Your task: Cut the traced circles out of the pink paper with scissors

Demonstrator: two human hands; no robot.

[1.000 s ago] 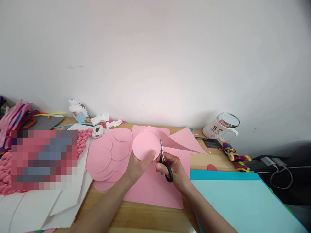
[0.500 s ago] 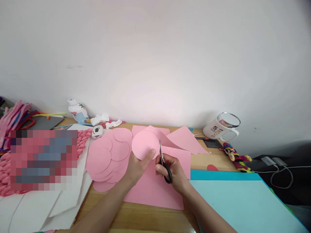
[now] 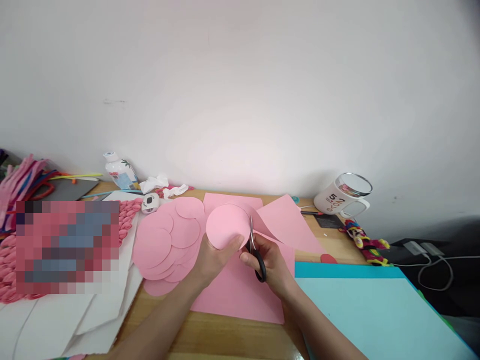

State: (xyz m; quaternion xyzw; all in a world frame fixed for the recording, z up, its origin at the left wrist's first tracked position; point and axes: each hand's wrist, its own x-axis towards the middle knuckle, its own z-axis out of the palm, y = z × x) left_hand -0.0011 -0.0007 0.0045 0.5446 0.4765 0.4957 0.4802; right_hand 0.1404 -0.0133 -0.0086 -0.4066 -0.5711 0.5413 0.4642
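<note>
My left hand (image 3: pixel 217 257) grips a pink paper circle (image 3: pixel 227 225) by its lower edge, thumb on top. Black-handled scissors (image 3: pixel 259 265) are in my right hand (image 3: pixel 270 260), their blades upright along the circle's right edge. A strip of pink paper (image 3: pixel 290 220) trails off to the right behind the blades. Below both hands lies a large pink sheet (image 3: pixel 240 300). Several cut pink circles (image 3: pixel 153 247) overlap in a pile left of my left hand.
At the right lie light blue sheets (image 3: pixel 367 305); behind them are a white mug (image 3: pixel 337 197) and a small colourful doll (image 3: pixel 365 242). White boards (image 3: pixel 101 310) and a pink braided piece (image 3: pixel 129 217) fill the left. A bottle (image 3: pixel 120 171) stands by the wall.
Both hands, the circle and the scissors have shifted slightly right. The pink strip at the right has swung lower, now reaching the small red round piece on the table.
</note>
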